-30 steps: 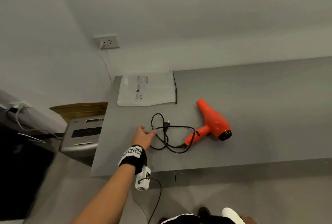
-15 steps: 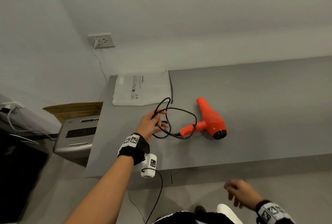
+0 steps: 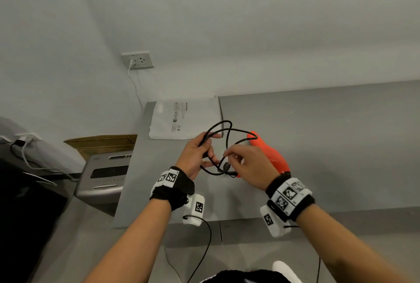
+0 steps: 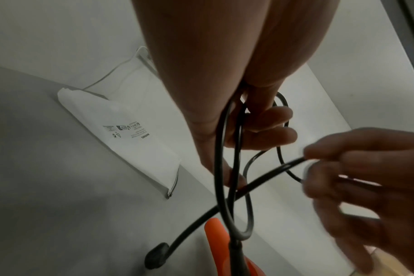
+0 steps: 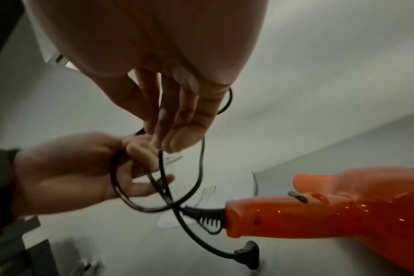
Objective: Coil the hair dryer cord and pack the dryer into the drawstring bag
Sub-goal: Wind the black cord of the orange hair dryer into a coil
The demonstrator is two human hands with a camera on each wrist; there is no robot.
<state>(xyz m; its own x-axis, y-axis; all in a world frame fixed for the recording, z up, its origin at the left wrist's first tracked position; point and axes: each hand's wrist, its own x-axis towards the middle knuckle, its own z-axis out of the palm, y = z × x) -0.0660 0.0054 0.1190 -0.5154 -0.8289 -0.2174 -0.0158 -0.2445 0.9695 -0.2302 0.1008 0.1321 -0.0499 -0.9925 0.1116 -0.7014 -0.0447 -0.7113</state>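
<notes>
The orange hair dryer [image 3: 273, 157] lies on the grey table [image 3: 341, 146], its handle [image 5: 272, 218] pointing towards me. Its black cord [image 3: 223, 127] is lifted off the table in loose loops. My left hand [image 3: 202, 153] grips several strands of the cord [image 4: 225, 149] in curled fingers. My right hand [image 3: 236, 157] pinches one strand [image 5: 161, 158] just right of the left hand, partly covering the dryer. The plug [image 5: 248, 255] hangs free near the handle. The white drawstring bag [image 3: 181, 121] lies flat at the table's far left corner.
A wall socket [image 3: 137, 60] with a white cable sits above the table's left end. A grey machine [image 3: 106, 173] and a cardboard box [image 3: 102, 144] stand beside the table's left edge. The table's front edge [image 3: 227, 221] runs below my wrists.
My left hand has lifted the cord off the table and gathered loops. My right hand has come up from below the table edge and taken hold of a strand.
</notes>
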